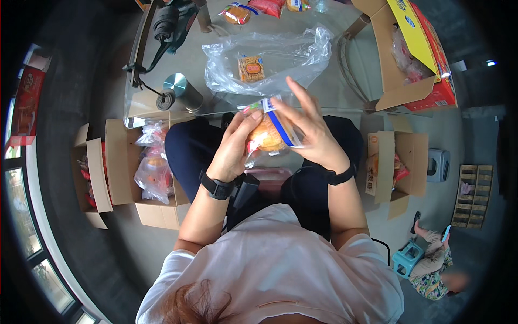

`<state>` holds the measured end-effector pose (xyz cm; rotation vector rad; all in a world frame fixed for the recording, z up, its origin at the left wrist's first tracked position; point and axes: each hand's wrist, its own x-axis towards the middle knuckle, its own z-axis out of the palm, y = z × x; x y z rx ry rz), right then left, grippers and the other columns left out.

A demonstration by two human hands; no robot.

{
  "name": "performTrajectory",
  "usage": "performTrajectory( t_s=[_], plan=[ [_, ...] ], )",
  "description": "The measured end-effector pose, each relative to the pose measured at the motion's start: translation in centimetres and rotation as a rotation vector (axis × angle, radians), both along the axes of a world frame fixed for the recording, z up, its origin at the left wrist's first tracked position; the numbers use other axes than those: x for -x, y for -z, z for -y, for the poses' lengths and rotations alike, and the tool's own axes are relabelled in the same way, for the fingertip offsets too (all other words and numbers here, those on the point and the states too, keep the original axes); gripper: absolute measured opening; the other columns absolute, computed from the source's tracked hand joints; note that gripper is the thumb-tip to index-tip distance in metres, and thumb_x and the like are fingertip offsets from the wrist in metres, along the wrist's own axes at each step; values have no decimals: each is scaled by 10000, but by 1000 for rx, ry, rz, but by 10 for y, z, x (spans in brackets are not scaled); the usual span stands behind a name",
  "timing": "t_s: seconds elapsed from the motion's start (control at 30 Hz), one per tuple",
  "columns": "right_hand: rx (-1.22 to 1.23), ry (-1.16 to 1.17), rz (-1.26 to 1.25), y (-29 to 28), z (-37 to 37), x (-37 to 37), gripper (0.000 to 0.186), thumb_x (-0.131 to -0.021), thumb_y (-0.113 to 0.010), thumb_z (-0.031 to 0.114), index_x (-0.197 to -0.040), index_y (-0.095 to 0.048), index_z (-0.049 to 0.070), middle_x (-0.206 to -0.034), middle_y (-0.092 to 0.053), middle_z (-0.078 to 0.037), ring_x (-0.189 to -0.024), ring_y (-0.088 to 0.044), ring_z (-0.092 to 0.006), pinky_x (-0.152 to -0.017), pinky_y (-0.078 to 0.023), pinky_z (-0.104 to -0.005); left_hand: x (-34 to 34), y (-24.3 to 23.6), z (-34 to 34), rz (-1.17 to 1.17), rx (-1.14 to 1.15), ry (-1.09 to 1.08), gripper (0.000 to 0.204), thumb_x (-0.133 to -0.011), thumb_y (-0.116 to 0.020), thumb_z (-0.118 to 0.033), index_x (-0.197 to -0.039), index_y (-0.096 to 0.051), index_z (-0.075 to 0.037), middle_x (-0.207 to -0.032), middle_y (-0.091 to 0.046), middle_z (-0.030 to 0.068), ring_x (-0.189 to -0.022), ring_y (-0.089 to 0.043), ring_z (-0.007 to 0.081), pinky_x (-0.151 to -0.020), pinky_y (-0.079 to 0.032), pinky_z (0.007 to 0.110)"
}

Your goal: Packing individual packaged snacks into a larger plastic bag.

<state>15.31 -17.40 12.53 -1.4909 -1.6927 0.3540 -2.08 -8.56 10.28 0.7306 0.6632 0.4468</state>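
Observation:
Above my lap is a clear plastic packet (pixel 265 136) with a blue strip and round golden-brown baked food inside. My left hand (pixel 231 151) is closed on its left side, thumb lying on top. Along the packet's right side my right hand (pixel 318 139) has its fingers stretched apart, one fingertip at the packet's upper edge; its thumb is hidden. Just beyond, on the glass table (pixel 226 105), a large clear plastic bag (pixel 288 56) lies spread out. A small packet of golden crunchy snack (pixel 251 69) with an orange label shows on or within that bag.
Left on the table stand a metal tumbler (pixel 182 92) and a dark clamp-like tool (pixel 167 24). Packets (pixel 236 14) lie at the far edge. Open cartons of bagged goods are at left (pixel 120 154), right (pixel 384 167) and far right (pixel 386 65). A person (pixel 431 270) is beside a blue stool (pixel 408 259).

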Motion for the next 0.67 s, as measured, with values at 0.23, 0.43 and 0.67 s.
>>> performTrajectory(
  t_s=[0.23,0.43,0.67],
  plan=[
    [-42,-51,-105,9,18,-1,585,-654,-844,112,-1182,-595,70,-1321,-547,-122,-1259,-497,-300,-1056,-392,-393,-12,6,31,-42,-92,-224,561,-1021,-414,-415,-1404,-359,-9,-1283,-516,130,-1145,-546,189,-939,-471,328],
    [53,33,-480,17,36,2,656,-685,-857,136,-1246,-533,35,-1174,-618,-85,-1110,-589,-186,-957,-465,-318,3,10,36,-90,-847,-197,661,-996,-451,-454,-1476,-285,-32,-1436,-393,143,-1326,-373,236,-1083,-315,378],
    [74,45,-589,20,41,5,646,-690,-860,185,-1238,-540,62,-1192,-579,-91,-1115,-582,-215,-941,-460,-334,-3,1,45,73,-849,-69,592,-795,-766,-83,-1313,-482,-40,-1374,-488,118,-1318,-405,231,-1104,-295,377]
  ],
)
